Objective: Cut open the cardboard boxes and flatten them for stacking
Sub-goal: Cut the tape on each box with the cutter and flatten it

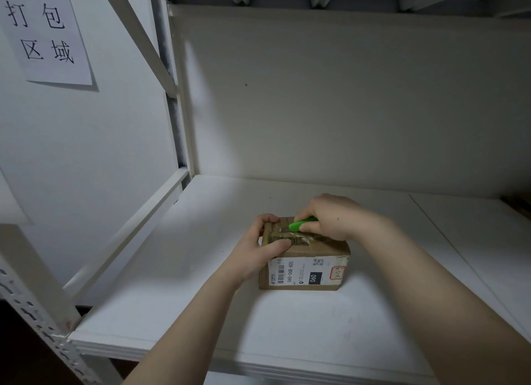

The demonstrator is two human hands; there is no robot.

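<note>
gripping one taped cardboard box [304,258] at its nine o'clock end, left hand [258,246] curled, right hand [330,218] clasping one green cutter [300,224] at twelve o'clock, one white shelf [201,312]

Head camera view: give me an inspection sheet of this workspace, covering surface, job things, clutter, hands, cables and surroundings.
Surface: white shelf board, with a seam running along its right part.
Job's things: one cardboard box, upright, top still taped, shipping label on its near side; green cutter at the top tape.
Clutter: brown object at the far right edge, too cropped to identify.
Hands: left hand grips the box's left end; right hand grips the cutter.
Cables: nothing seen.
Surroundings: white rack frame on the left; paper sign with printed characters on the wall.
</note>
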